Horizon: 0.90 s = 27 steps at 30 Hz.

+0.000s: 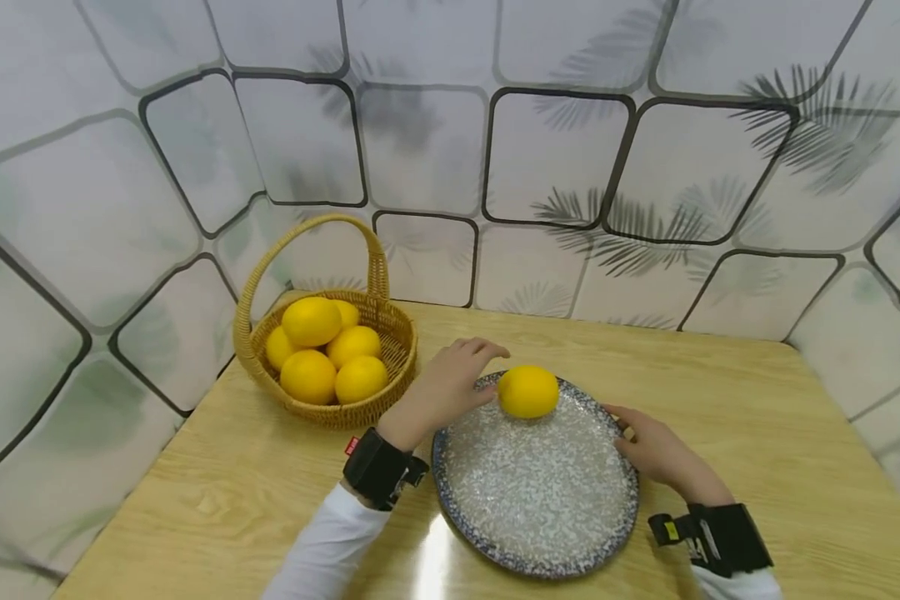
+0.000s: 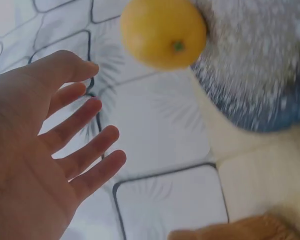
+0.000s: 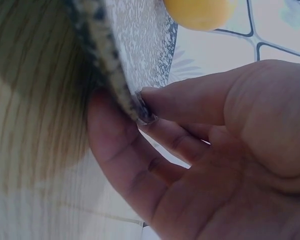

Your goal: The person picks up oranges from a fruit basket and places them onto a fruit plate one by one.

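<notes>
One lemon (image 1: 528, 392) rests far on the plate (image 1: 540, 483); six lemons (image 1: 354, 344) remain in the basket (image 1: 345, 416), left. Left hand (image 1: 447, 381): fingers apart, empty. Right hand (image 1: 660, 450) pinches the plate.

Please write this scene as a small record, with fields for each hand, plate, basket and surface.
Left hand: beside the single yellow fruit, not touching it
Right hand: pinches the rim of the plate
Plate: speckled grey, fruit near its far edge
Basket: woven, handled, six yellow fruits visible
Surface: wood-grain table
</notes>
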Tool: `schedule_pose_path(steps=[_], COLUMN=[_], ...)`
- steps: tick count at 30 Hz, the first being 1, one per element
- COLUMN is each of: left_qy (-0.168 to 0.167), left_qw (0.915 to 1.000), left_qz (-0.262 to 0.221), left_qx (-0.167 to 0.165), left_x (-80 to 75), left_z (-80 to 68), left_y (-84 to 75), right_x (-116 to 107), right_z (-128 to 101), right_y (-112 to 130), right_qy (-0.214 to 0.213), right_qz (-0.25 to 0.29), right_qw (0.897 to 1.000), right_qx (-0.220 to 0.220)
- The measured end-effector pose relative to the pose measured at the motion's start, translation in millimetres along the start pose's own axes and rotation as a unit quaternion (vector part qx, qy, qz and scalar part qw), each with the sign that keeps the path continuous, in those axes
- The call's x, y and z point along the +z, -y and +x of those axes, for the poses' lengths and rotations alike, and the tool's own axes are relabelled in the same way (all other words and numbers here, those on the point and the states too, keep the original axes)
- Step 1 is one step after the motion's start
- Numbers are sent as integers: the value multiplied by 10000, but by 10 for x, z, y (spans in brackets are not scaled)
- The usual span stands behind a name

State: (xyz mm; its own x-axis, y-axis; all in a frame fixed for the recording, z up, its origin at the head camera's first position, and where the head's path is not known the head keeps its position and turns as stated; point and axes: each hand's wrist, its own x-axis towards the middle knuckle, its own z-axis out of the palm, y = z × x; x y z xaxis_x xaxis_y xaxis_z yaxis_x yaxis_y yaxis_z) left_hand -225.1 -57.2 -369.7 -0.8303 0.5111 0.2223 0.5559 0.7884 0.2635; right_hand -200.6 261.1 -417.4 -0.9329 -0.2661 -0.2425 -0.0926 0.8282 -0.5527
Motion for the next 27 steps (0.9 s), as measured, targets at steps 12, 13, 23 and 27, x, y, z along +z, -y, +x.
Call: schedule_pose_path(steps=[12, 13, 23, 27], left_qy=[-1259, -1257, -323, -21], left_qw=[9741, 9705, 9562, 9543], left_qz=[1563, 1675, 1608, 1188], left_qx=[-1041, -1191, -2425, -2741], left_x=[-700, -743, -858, -834], left_z=[-300, -315, -571, -633], left_y=[710, 771, 1220, 1376], right_x=[-19, -26, 8, 2], right_z=[13, 10, -6, 17], right_y=[31, 29, 14, 3], right_qy=[26, 18, 19, -42], right_qz=[-79, -93, -52, -144], right_qw=[9999, 9999, 10000, 9999], right_qx=[-103, -97, 9, -79])
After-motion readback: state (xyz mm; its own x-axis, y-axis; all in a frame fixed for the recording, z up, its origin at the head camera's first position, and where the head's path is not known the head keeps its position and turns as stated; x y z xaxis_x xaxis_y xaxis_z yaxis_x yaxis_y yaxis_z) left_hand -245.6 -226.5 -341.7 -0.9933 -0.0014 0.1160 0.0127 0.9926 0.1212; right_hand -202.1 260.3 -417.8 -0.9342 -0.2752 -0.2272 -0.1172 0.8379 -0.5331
